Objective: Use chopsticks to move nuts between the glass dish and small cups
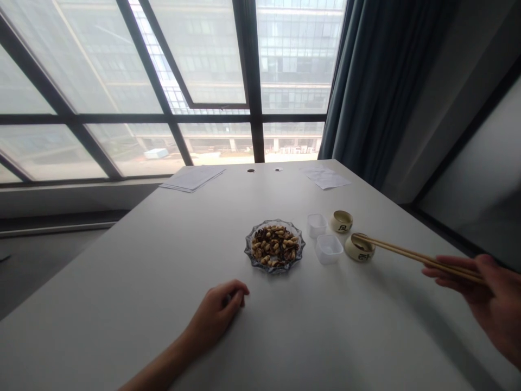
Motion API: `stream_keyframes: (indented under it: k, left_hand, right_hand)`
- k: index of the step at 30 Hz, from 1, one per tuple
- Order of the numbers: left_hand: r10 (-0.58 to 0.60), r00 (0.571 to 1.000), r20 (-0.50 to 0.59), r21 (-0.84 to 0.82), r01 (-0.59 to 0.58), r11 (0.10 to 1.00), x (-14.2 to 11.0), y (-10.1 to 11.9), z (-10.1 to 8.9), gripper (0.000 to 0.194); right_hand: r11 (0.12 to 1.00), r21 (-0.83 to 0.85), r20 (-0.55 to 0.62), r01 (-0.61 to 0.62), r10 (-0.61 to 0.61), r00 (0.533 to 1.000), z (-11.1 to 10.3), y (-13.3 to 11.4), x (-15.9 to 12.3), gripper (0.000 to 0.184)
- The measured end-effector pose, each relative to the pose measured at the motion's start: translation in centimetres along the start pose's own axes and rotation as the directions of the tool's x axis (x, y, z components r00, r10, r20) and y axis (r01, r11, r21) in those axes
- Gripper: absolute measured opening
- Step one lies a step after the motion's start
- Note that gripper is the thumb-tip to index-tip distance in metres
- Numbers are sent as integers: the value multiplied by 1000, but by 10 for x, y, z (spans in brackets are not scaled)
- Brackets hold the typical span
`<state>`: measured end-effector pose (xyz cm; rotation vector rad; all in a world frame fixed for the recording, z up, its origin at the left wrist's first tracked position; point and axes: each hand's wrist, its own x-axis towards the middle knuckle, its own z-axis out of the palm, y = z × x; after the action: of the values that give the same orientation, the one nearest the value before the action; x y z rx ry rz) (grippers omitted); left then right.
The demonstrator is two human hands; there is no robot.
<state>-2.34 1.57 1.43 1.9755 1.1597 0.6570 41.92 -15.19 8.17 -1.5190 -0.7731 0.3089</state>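
Observation:
My right hand (476, 288) comes in from the right edge and holds a pair of wooden chopsticks (411, 258), whose tips reach into a small cream ceramic cup (360, 251) with dark lettering. My left hand (215, 312) rests on the table with its fingers curled shut, a little below a ribbed glass dish (302, 244) piled with mixed nuts (274, 245). Nothing shows in that hand. Two small clear plastic tubs (317, 225) (329, 248) sit between the dish and the cups. A matching ceramic cup (341, 221) stands behind them.
The white table (122, 288) ends at the far side against tall windows (163, 81). Loose paper sheets (192, 178) lie at its far left, and more (325, 178) at its far right. Dark curtains (374, 81) hang at the right, and the floor shows beyond the left edge.

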Motion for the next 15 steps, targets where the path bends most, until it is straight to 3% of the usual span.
stream_keyframes:
  k: [3,7,11,15]
  left_hand:
    - [6,1000,-5,-7,-6,1000,0,0,0,29]
    - [19,1000,0,-3,-19,1000,1,-1,0,28]
    - [15,1000,9,1,-15,1000,0,-2,0,27]
    - [13,1000,10,-6,-13,1000,-1,-2,0,26]
  right_hand:
    - [991,123,165,-49,29,986,33,-26,-10,35]
    - [995,103,421,-15,-30,907,85,-49,-20,39]
    - [999,49,599,9,-37,800,129,-50,-22,46]
    - [998,-26,719,63,-25,695,153,-44,-20,47]
